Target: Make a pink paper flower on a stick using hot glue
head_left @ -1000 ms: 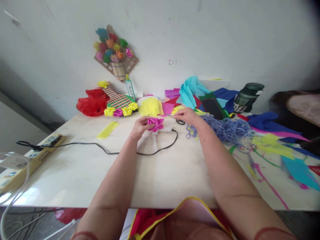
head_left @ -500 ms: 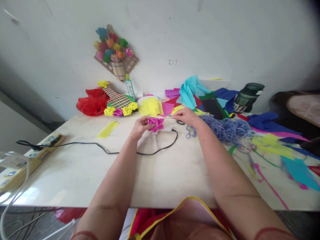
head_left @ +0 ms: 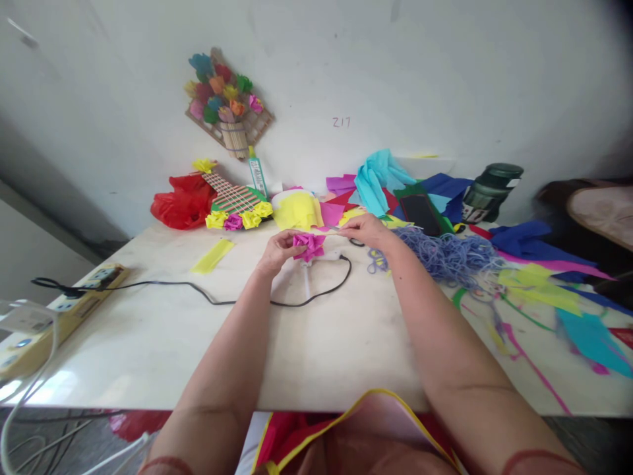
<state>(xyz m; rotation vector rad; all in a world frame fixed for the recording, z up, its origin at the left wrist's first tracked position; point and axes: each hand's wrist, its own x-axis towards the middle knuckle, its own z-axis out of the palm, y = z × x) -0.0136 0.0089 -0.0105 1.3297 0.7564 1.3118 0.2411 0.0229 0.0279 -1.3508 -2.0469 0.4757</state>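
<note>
My left hand (head_left: 277, 254) is closed round a magenta paper flower (head_left: 308, 245), held just above the white table (head_left: 148, 343). My right hand (head_left: 366, 230) is pinched on a thin strip that runs from the flower toward it; what the strip is I cannot make out. A white glue gun (head_left: 321, 258) lies under the flower, with its black cord (head_left: 212, 300) trailing left across the table.
A yellow power strip (head_left: 59, 310) sits at the left edge. Against the wall lie a red bag (head_left: 182, 203), a woven piece with paper flowers (head_left: 237, 204), yellow paper (head_left: 297, 211), coloured sheets and a dark jar (head_left: 487, 192). Blue rubber bands (head_left: 445, 254) and paper scraps cover the right side.
</note>
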